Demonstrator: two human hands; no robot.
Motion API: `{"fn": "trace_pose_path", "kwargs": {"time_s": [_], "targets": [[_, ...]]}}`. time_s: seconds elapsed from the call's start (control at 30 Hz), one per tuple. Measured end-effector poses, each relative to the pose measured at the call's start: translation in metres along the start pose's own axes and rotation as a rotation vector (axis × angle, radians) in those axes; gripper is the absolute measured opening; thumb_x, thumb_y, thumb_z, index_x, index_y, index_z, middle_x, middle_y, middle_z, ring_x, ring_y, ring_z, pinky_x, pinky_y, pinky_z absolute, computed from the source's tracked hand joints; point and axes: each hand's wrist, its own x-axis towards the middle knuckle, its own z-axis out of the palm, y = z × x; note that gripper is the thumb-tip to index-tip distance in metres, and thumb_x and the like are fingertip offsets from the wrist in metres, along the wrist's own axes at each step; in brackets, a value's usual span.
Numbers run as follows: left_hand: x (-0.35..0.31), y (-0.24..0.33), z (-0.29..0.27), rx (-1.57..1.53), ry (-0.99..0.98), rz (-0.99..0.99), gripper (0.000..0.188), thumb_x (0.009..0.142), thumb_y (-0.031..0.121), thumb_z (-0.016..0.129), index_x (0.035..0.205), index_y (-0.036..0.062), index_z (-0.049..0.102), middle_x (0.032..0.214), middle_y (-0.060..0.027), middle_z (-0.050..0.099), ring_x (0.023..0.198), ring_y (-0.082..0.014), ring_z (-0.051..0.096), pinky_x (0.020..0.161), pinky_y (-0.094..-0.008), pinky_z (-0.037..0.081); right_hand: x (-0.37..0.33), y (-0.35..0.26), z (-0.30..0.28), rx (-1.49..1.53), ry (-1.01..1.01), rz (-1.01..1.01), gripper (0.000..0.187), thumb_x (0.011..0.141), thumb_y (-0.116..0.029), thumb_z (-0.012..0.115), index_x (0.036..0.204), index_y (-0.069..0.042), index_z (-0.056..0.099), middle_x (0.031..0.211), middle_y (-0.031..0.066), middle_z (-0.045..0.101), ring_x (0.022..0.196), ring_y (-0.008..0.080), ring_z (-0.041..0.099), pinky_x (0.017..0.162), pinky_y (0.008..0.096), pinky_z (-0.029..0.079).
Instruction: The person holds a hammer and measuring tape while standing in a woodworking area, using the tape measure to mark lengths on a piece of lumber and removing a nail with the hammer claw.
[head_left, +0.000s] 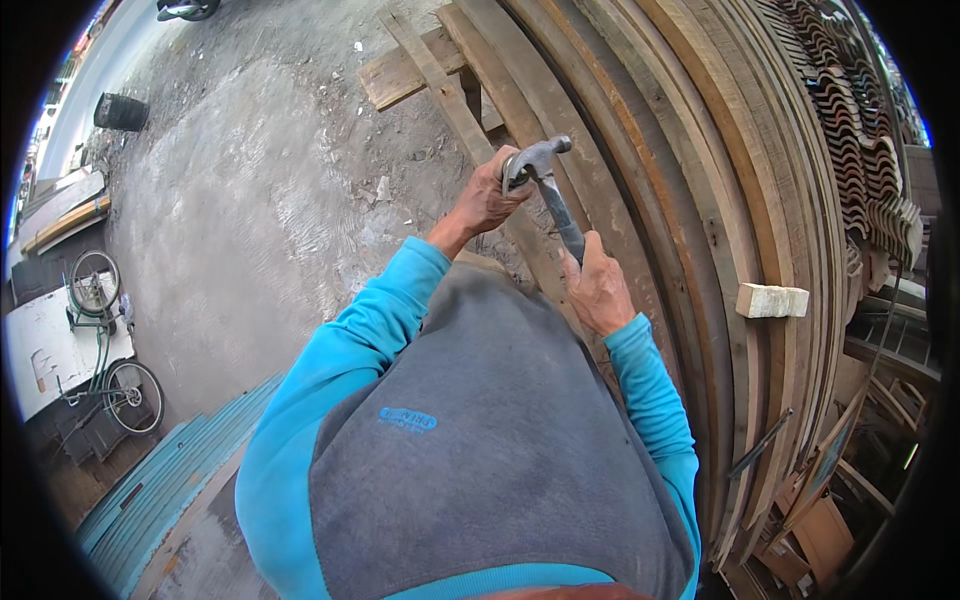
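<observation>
My right hand [600, 285] is closed round the lower end of the handle of a claw hammer [558, 205]. The hammer's grey metal head points up and away from me, over the wooden boards. My left hand [488, 195] is closed right beside the claw end of the head, fingers curled. A dark, curved edge shows at those fingers, but I cannot tell whether it is the claw or a separate thing. Beneath both hands runs a narrow wooden plank [450, 100], partly hidden by my hands and torso.
Long wooden boards [690, 150] lie stacked to the right, with a pale block [772, 301] on top. Roof tiles [850, 130] stand beyond them. On the left are a bicycle [105, 345], a black bucket [121, 112] and blue corrugated sheets [180, 480]. Rough concrete floor [240, 220] lies between.
</observation>
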Motion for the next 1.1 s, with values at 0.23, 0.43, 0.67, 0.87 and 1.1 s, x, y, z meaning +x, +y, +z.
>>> {"fn": "trace_pose_path", "kwargs": {"time_s": [0.23, 0.43, 0.67, 0.87, 1.1], "targets": [[0.014, 0.011, -0.023, -0.059, -0.226, -0.234, 0.038, 0.089, 0.028, 0.082, 0.117, 0.0106, 0.064, 0.098, 0.0015, 0.063, 0.094, -0.0102, 0.059, 0.086, -0.0265, 0.048, 0.001, -0.037, -0.055, 0.285, 0.240, -0.016, 0.037, 0.104, -0.036, 0.058, 0.105, 0.001, 0.055, 0.069, 0.0136, 0.059, 0.063, 0.0220, 0.061, 0.059, 0.0398, 0.047], [0.033, 0.026, -0.042, -0.303, -0.460, -0.324, 0.061, 0.083, 0.034, 0.084, 0.132, 0.0055, 0.061, 0.123, -0.0081, 0.069, 0.118, -0.0180, 0.061, 0.101, -0.0344, 0.049, 0.007, -0.021, -0.056, 0.349, 0.269, 0.079, 0.036, 0.103, -0.034, 0.060, 0.104, 0.002, 0.057, 0.076, 0.0091, 0.060, 0.070, 0.0169, 0.059, 0.064, 0.0367, 0.048], [0.020, 0.005, -0.027, -0.203, -0.351, -0.202, 0.037, 0.087, 0.025, 0.082, 0.115, 0.0084, 0.066, 0.104, -0.0014, 0.069, 0.100, -0.0114, 0.062, 0.087, -0.0281, 0.051, -0.005, -0.015, -0.035, 0.274, 0.222, 0.081, 0.034, 0.101, -0.030, 0.061, 0.108, 0.003, 0.058, 0.081, 0.0126, 0.064, 0.074, 0.0227, 0.063, 0.068, 0.0390, 0.050], [0.008, 0.007, 0.003, -0.126, 0.005, -0.173, 0.023, 0.088, 0.024, 0.081, 0.091, 0.0084, 0.065, 0.080, 0.0031, 0.062, 0.075, -0.0056, 0.057, 0.068, -0.0253, 0.049, -0.026, -0.070, -0.087, 0.576, 0.601, -0.317, 0.038, 0.104, -0.033, 0.055, 0.114, 0.004, 0.053, 0.074, 0.0079, 0.060, 0.054, 0.0126, 0.056, 0.050, 0.0266, 0.048], [0.008, -0.002, 0.012, -0.068, 0.067, -0.104, 0.023, 0.088, 0.024, 0.080, 0.093, 0.0081, 0.065, 0.082, 0.0016, 0.063, 0.076, -0.0077, 0.057, 0.069, -0.0277, 0.050, -0.012, -0.020, -0.040, 0.231, 0.474, -0.458, 0.024, 0.103, -0.029, 0.055, 0.104, -0.005, 0.050, 0.070, 0.0131, 0.060, 0.057, 0.0298, 0.060, 0.056, 0.0426, 0.051]]}}
